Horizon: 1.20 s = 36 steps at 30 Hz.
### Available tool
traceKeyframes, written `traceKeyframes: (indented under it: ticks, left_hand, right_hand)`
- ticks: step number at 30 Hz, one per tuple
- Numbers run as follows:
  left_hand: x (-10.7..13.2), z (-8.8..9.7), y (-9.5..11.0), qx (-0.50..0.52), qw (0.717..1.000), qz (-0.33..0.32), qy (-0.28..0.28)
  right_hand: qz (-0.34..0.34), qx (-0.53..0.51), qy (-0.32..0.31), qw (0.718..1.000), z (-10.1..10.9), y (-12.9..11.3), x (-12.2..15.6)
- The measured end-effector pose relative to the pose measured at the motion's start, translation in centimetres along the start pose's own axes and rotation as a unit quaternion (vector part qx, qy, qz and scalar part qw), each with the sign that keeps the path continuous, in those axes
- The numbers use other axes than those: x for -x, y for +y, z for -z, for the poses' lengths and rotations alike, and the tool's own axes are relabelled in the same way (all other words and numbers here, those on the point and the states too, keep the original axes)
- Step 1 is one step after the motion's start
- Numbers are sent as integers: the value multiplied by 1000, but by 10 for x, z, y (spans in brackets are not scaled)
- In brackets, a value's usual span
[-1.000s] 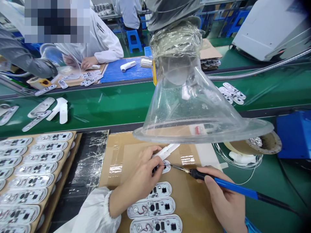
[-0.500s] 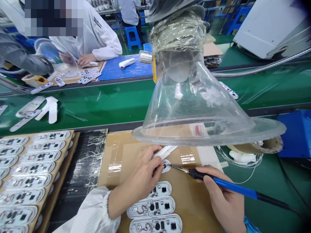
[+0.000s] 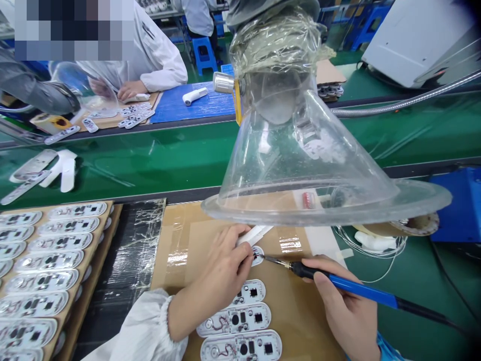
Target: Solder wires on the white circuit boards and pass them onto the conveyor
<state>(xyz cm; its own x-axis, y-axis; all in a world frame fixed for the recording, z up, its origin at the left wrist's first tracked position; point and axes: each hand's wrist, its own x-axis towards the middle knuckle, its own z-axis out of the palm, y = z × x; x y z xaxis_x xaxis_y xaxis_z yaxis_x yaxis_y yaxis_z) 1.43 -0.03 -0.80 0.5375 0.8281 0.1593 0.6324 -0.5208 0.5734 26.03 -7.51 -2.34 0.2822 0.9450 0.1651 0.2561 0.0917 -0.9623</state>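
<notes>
In my right hand (image 3: 345, 301) is a soldering iron (image 3: 349, 288) with a blue and black handle. Its metal tip meets the right end of a small white board (image 3: 257, 255) carrying dark parts. My left hand (image 3: 227, 260) is closed at that same piece, fingers bent around a white plastic housing (image 3: 255, 234); the fingertips hide most of the board. Below the left hand, several rounded white housings with circuit boards (image 3: 240, 319) lie in a column on the cardboard (image 3: 300, 311). A clear fume hood (image 3: 300, 165) hangs just above both hands.
On the left, a stacked cardboard tray (image 3: 101, 240) carries rows of similar housings. A green conveyor belt (image 3: 169, 160) runs across, bearing loose white parts (image 3: 67, 170). A co-worker's hand (image 3: 131, 90) works beyond it. A tape roll (image 3: 421, 223) and thin white wires (image 3: 376, 260) lie right.
The loose white parts on the belt have shifted left. Both hands and the soldering iron stay almost where they were.
</notes>
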Motion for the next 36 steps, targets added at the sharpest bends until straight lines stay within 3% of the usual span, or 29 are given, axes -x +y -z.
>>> traceKeyframes:
  ticks: [12, 18, 29, 36]
  left_hand:
    - [0, 1, 1, 9, 1000, 0, -6]
    - [0, 4, 0, -2, 1000, -22, -12]
    - [-5, 3, 5, -118, 989, -84, 6]
    - [-7, 6, 10, -136, 987, -82, 6]
  right_hand:
    - [-56, -22, 32, 998, -2, 3, 8]
    - [-7, -9, 9, 1000, 4, 4, 5]
    - [25, 28, 9, 999, 8, 1, 5]
    - [22, 26, -3, 999, 7, 4, 8]
